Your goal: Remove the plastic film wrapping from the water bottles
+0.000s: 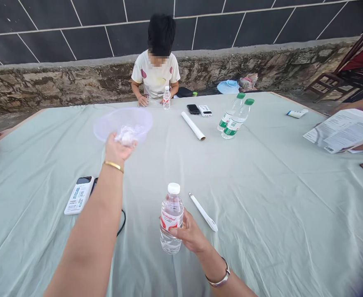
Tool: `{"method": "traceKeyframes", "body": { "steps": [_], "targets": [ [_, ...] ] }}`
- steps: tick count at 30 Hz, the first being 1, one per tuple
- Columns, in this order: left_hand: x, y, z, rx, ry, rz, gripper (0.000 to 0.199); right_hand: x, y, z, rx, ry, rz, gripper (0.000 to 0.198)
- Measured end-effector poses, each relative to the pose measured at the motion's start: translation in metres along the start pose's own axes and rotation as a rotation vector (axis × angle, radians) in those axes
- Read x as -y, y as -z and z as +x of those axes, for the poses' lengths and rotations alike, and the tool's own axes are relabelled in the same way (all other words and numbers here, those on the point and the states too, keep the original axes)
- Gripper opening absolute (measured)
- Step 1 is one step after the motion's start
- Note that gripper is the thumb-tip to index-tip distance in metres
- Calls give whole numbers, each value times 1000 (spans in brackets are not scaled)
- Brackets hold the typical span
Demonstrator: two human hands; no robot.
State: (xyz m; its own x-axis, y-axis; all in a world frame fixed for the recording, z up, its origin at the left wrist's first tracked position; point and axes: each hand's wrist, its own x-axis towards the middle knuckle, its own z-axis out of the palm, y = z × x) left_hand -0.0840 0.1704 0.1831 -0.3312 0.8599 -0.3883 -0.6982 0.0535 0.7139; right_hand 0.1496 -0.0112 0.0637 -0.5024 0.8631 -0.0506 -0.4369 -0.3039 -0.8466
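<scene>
My right hand (190, 233) is wrapped round a clear water bottle (171, 222) with a white cap and a red-and-white label, upright near the front of the table. My left hand (119, 149) reaches out to the near rim of a pale purple translucent basin (102, 123). A crumpled piece of clear plastic (127, 135) lies against its fingers, over the basin; motion blur softens the finger outlines. Right of the bottle lies a white pen-shaped tool (203, 211). A white power bank (79, 196) rests left of my left forearm, with a dark object partly hidden beside it.
Across the table sits a person (156, 70) behind a small bottle (166, 98). A white roll (193, 126), a black device (193, 109), a white device (205, 110) and two green-capped bottles (235, 119) stand or lie mid-table. Someone at right holds a printed packet (344, 130).
</scene>
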Motion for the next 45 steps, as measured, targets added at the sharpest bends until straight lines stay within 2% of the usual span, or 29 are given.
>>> {"method": "traceKeyframes", "body": {
  "steps": [1, 3, 5, 7, 9, 13, 16, 18, 20, 23, 26, 28, 31, 33, 39, 41, 45],
  "targets": [
    [-11, -10, 12, -2, -3, 12, 45, 1, 1, 2, 1, 3, -3, 55],
    [-23, -19, 28, 3, -5, 40, 59, 2, 4, 6, -10, 9, 1, 54],
    [-18, -11, 29, 10, -9, 62, 54, 3, 6, 11, -54, 26, -4, 55],
    [5, 9, 15, 20, -17, 80, 38, 3, 9, 19, -124, 67, -49, 57],
    [40, 39, -9, 6, -7, 128, 27, 0, 13, 28, -200, 131, -158, 60],
    [115, 97, -65, -59, 6, 203, 31, -14, 24, 58, -440, 273, -440, 69],
    [150, 124, -94, -75, -20, 273, 33, -21, 33, 91, -647, 383, -640, 71],
    [158, 132, -104, -41, -49, 329, 30, -18, 40, 118, -760, 444, -752, 72],
    [156, 135, -107, -6, -84, 376, 28, -10, 45, 147, -840, 447, -824, 77],
    [147, 136, -107, 19, -121, 410, 27, 5, 51, 183, -914, 362, -886, 83],
    [144, 136, -107, 18, -119, 414, 26, 12, 53, 198, -938, 298, -947, 78],
    [146, 136, -109, 19, -104, 416, 26, 10, 54, 197, -961, 258, -963, 73],
    [149, 136, -111, 39, -86, 414, 26, 0, 55, 185, -1014, 209, -932, 78],
    [151, 136, -112, 53, -84, 409, 25, -9, 55, 176, -1013, 264, -921, 82],
    [148, 139, -113, 93, -102, 390, 23, -26, 50, 159, -910, 566, -985, 77],
    [146, 140, -115, 96, -114, 382, 23, -30, 48, 150, -900, 596, -963, 79],
    [145, 136, -120, 112, -124, 367, 25, -38, 47, 115, -883, 553, -935, 88]
  ]
}}
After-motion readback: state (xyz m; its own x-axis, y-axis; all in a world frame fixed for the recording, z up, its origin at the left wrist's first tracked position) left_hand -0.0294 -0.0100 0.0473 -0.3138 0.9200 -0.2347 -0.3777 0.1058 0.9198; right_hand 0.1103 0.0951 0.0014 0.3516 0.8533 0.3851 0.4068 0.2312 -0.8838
